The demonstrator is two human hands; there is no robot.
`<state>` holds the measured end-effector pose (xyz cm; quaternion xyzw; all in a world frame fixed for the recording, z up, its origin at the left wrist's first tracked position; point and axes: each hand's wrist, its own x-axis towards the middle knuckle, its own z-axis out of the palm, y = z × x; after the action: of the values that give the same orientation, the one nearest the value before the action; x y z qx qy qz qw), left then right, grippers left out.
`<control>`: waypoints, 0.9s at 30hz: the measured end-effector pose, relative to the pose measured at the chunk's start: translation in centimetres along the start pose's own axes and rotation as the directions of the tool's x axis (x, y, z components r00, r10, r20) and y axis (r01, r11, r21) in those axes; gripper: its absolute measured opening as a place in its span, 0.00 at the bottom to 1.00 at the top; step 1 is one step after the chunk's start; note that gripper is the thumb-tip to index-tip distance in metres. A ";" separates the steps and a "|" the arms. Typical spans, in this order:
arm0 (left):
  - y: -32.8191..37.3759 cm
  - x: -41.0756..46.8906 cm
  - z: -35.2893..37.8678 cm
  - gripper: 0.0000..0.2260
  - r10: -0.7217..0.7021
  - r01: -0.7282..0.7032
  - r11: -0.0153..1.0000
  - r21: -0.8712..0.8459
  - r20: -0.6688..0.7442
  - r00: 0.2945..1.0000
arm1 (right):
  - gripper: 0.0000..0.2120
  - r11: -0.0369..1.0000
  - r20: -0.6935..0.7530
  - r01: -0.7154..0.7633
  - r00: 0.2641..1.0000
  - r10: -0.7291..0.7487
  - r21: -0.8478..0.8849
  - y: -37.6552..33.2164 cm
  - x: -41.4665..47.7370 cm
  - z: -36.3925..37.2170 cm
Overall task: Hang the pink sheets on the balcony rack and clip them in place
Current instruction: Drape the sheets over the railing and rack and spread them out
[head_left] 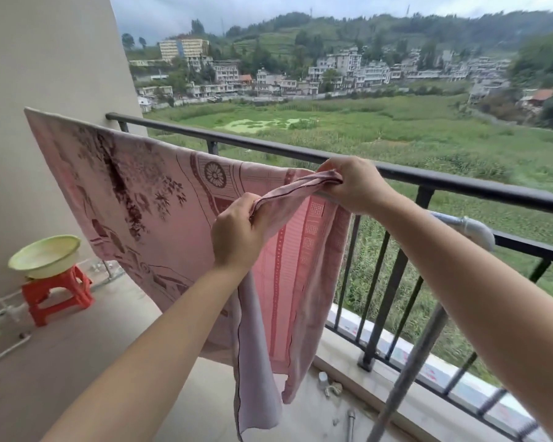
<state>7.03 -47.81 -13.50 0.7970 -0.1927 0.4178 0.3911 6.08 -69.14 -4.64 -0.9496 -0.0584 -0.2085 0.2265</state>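
The pink sheet [147, 199], printed with dark leaves and a flower medallion, hangs draped over the top bar of the drying rack [409, 368], running from far left by the wall to the middle of the balcony, its lower part dropping towards the floor [77, 362]. Its right-hand edge is lifted into a loose band between the two hands. The left hand [237, 234] has its fingers [237, 205] curled round the near end of that band. The right hand [358, 186], further right and up at the bar, pinches the other end. Just beyond runs the black balcony railing [460, 183]. Far left on the floor, a pale green basin [45, 253] sits on a red stool [58, 293].
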 end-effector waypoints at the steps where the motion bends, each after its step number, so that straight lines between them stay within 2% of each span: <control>1: 0.7 0.5 -0.3 0.17 0.012 -0.011 1.000 0.011 -0.009 1.000 | 0.14 0.994 0.018 0.052 0.999 -0.051 -0.095 -0.3 -0.3 -0.3; 4: 3.5 2.5 -1.2 0.16 0.068 -0.063 0.995 0.078 -0.060 0.996 | 0.17 0.937 0.040 0.185 0.983 -0.181 -0.295 -0.6 -1.5 -2.2; 6: 5.9 3.9 -1.5 0.12 0.076 -0.065 0.991 0.118 -0.095 0.992 | 0.11 0.913 0.038 0.227 0.973 -0.228 -0.340 0.1 -1.9 -4.0; 8: 8.1 4.4 -1.4 0.10 0.067 -0.054 0.988 0.142 -0.095 0.993 | 0.08 0.916 0.044 0.208 0.978 -0.206 -0.343 1.5 -2.0 -6.0; 12: 11.8 2.2 0.4 0.08 0.090 -0.095 0.972 0.215 0.032 0.995 | 0.10 0.928 0.014 0.150 0.988 -0.154 -0.343 6.1 -1.5 -10.9; 14: 13.1 0.0 1.6 0.06 0.079 -0.094 0.966 0.239 0.071 0.994 | 0.11 0.957 0.089 0.135 0.989 -0.116 -0.255 8.7 -1.4 -13.0; 17: 14.9 -2.7 3.3 0.05 0.054 -0.074 0.958 0.279 0.080 0.995 | 0.09 0.991 0.288 0.006 0.957 -0.046 0.136 11.8 -2.4 -13.6; 19: 15.9 -3.9 4.3 0.07 -0.062 0.041 0.963 0.265 0.068 0.996 | 0.07 0.938 0.325 -0.067 0.944 -0.051 0.341 13.0 -3.2 -12.4; 21: 16.9 -4.9 5.2 0.08 -0.209 0.191 0.958 0.214 0.064 0.976 | 0.04 0.876 0.296 -0.089 0.953 -0.063 0.475 13.8 -4.1 -10.7; 22: 17.4 -5.3 5.5 0.08 -0.248 0.230 0.953 0.199 0.073 0.966 | 0.02 0.856 0.273 -0.083 0.960 -0.070 0.511 14.3 -4.4 -9.9; 24: 18.3 -6.1 6.0 0.09 -0.239 0.216 0.958 0.188 0.110 0.965 | 0.01 0.857 0.213 -0.030 0.973 -0.093 0.514 14.6 -4.9 -8.9; 27: 19.3 -7.0 6.4 0.13 -0.103 0.058 0.972 0.226 0.192 0.976 | 0.07 0.926 -0.001 0.211 0.975 -0.222 0.313 13.9 -5.7 -8.9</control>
<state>-5.95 -64.96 -12.51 0.8808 -0.1514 0.3372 0.2958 0.45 -85.62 -5.48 -0.8934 -0.1986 -0.2039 0.3477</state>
